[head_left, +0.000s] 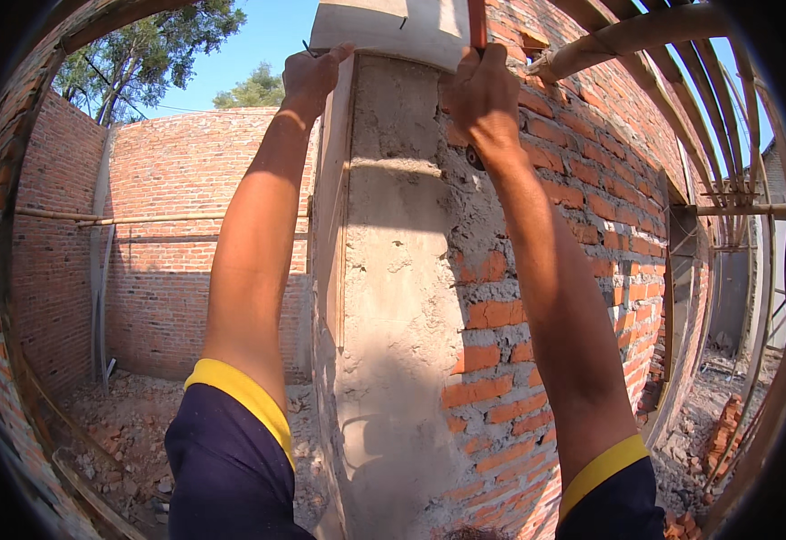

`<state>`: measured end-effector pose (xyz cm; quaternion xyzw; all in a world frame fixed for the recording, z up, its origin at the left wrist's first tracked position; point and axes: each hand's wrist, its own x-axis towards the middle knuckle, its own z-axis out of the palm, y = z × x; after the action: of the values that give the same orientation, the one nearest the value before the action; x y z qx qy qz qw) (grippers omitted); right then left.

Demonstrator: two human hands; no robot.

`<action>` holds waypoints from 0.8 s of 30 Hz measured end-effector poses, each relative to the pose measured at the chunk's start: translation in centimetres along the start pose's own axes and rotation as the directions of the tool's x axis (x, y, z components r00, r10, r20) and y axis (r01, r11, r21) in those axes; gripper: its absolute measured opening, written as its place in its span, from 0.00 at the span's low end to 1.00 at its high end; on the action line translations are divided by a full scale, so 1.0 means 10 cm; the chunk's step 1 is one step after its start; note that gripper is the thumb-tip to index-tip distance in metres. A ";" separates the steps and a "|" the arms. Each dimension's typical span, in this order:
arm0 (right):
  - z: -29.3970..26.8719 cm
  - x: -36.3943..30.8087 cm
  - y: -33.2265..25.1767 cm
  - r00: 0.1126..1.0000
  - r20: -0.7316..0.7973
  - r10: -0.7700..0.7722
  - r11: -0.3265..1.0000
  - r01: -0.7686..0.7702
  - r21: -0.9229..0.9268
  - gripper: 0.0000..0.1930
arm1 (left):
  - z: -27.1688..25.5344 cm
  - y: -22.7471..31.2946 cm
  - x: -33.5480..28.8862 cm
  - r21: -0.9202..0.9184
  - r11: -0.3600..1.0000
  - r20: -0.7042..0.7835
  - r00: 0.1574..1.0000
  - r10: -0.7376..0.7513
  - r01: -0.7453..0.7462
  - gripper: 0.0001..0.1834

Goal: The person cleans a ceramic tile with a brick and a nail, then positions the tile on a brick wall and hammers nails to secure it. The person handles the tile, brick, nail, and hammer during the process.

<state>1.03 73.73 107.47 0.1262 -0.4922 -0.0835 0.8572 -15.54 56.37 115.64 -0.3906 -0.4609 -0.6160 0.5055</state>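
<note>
Both my arms reach up to a pale wooden board [370,29] lying across the top of a grey plastered column [396,261]. My left hand [315,79] is closed at the board's lower left corner, with a dark nail [308,48] sticking up at its fingers. Another nail [403,22] juts from the board's face. My right hand [486,94] is wrapped round the reddish handle of what looks like a hammer [477,25]; its dark butt end shows below the fist, and its head is outside the picture. An upright plank [333,216] runs down the column's left edge.
A rough brick wall [582,207] adjoins the column on the right. Bamboo poles [636,40] cross overhead at the upper right. Farther left stand other brick walls [204,180] with a horizontal pole [204,218]. Rubble [132,450] covers the ground below; bricks [724,432] are piled at right.
</note>
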 end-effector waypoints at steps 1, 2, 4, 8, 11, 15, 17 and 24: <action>0.01 -0.03 -0.02 0.977 0.213 0.011 0.994 0.013 -0.108 0.16 | 0.01 -0.01 0.01 0.005 1.000 0.003 1.000 -0.004 0.004 0.24; 0.00 -0.06 -0.03 0.964 0.264 -0.026 0.985 0.070 -0.159 0.16 | -0.01 0.00 0.03 -0.007 1.000 -0.020 1.000 0.019 -0.020 0.26; -0.08 -0.13 0.01 0.973 0.104 0.208 0.977 -0.212 0.024 0.17 | -0.04 0.00 0.04 0.097 0.995 -0.035 0.999 -0.008 0.011 0.27; -0.12 -0.09 0.16 0.897 -0.400 0.189 0.946 -0.057 0.318 0.17 | -0.03 0.03 0.05 0.068 0.997 -0.037 0.999 -0.020 0.022 0.25; 0.10 -0.07 0.14 0.838 -0.536 0.105 0.972 0.028 0.233 0.17 | -0.01 0.02 0.01 -0.023 1.000 -0.029 0.999 -0.016 0.016 0.24; 0.17 -0.14 0.13 0.982 0.171 0.084 0.996 -0.079 -0.038 0.15 | 0.02 0.04 -0.01 -0.012 0.999 -0.085 0.996 0.037 -0.038 0.22; 0.02 -0.08 0.17 0.989 -0.146 0.027 0.999 -0.031 -0.023 0.14 | 0.02 0.05 0.01 0.004 1.000 -0.031 1.000 0.000 0.000 0.23; -0.05 0.06 -0.06 0.965 -0.061 0.254 0.962 -0.245 0.118 0.18 | 0.00 0.07 0.00 -0.070 0.995 -0.019 0.998 -0.066 0.064 0.22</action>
<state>1.73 73.10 107.57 0.1130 -0.4754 0.0572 0.8706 -14.89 56.29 115.72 -0.3861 -0.4464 -0.6518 0.4762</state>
